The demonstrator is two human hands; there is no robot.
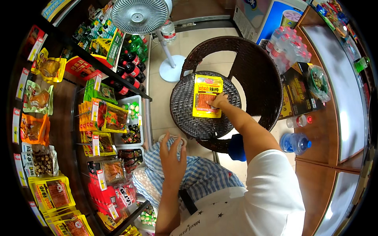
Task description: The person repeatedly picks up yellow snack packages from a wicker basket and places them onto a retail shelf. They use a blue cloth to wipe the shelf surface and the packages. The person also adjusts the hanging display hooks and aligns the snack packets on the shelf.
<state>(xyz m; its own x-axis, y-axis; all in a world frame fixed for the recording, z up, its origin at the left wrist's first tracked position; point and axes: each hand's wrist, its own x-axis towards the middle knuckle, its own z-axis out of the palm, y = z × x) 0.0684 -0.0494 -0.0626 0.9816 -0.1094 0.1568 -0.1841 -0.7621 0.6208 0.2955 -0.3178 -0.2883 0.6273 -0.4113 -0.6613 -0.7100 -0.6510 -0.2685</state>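
A yellow snack packet (203, 81) with a clear window showing reddish sticks lies flat on the round woven seat of a dark wicker chair (180, 103). My right hand (219, 101) reaches across the seat and rests on the packet's right edge, thumb on its front; whether the fingers grip it cannot be told. My left hand (173, 155) is raised above the blue checked clothing at my lap, fingers apart, holding nothing. Similar yellow packets (56, 194) hang on the rack at the lower left.
Shelves on the left hold hanging snack packets (113, 118), cola bottles (131, 69) and white bins (141, 118). A pedestal fan (168, 53) stands beyond the chair. On the right are shrink-wrapped bottles (286, 48), a black carton (301, 91), a large water bottle (295, 143) and a wooden counter (319, 138).
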